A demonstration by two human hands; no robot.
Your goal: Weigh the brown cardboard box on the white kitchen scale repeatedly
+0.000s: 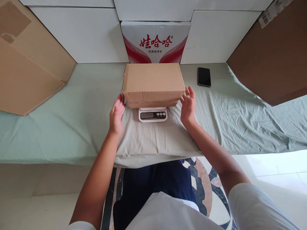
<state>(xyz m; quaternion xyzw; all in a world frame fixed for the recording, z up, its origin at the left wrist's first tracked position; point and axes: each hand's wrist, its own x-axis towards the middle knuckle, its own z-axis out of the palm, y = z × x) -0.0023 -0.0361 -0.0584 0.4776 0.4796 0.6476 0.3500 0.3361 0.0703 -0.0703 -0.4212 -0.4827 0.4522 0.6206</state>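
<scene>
A closed brown cardboard box (154, 78) rests on top of a white kitchen scale (153, 120), hiding its platform. The front of the scale, with its small display and several round buttons, sticks out below the box; I cannot read any figure on the display. My left hand (116, 115) is at the box's left front corner, fingers stretched out and palm facing inward. At the right front corner, my right hand (188, 107) is also open, its fingertips close against the box side. Whether either hand touches the box is hard to tell.
A pale green cloth (79, 105) covers the table. Behind the box stands a white and red carton (155, 41) with Chinese lettering. To the right lies a black phone (204, 77). Large cardboard boxes flank the table, one left (31, 70) and one right (271, 60).
</scene>
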